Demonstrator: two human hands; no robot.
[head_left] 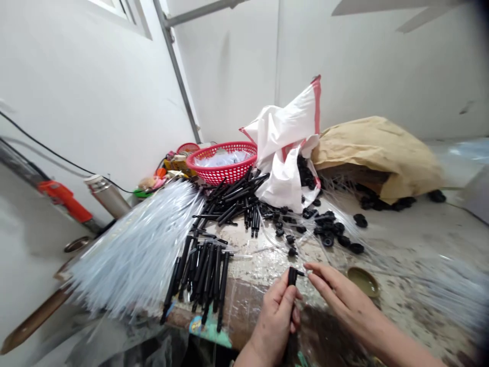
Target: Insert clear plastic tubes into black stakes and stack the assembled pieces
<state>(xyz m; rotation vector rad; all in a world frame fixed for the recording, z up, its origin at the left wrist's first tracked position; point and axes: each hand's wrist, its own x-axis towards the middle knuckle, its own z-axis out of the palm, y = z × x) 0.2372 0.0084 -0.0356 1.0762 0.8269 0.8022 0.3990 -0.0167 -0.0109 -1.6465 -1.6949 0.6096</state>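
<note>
My left hand [275, 311] is wrapped round a black plastic tube [292, 277] with a short spout sticking out sideways near its top. The tube's lower part runs down behind my fingers. Close to the spout's tip, the fingertips of my right hand [336, 290] are drawn together; a small pale bit shows there, too small to name. To the left of my hands lies a row of similar black tubes [202, 275], side by side near the table edge. Beyond my hands, black ribbed caps [330, 227] are scattered over the table [263, 267].
A big bundle of thin clear tubes [133, 250] covers the left side. Behind are a red basket [221, 173], a white sack [286, 127] and tan cloth [374, 142]. A small bowl [362, 281] sits beside my right hand. A steel flask [109, 196] stands far left.
</note>
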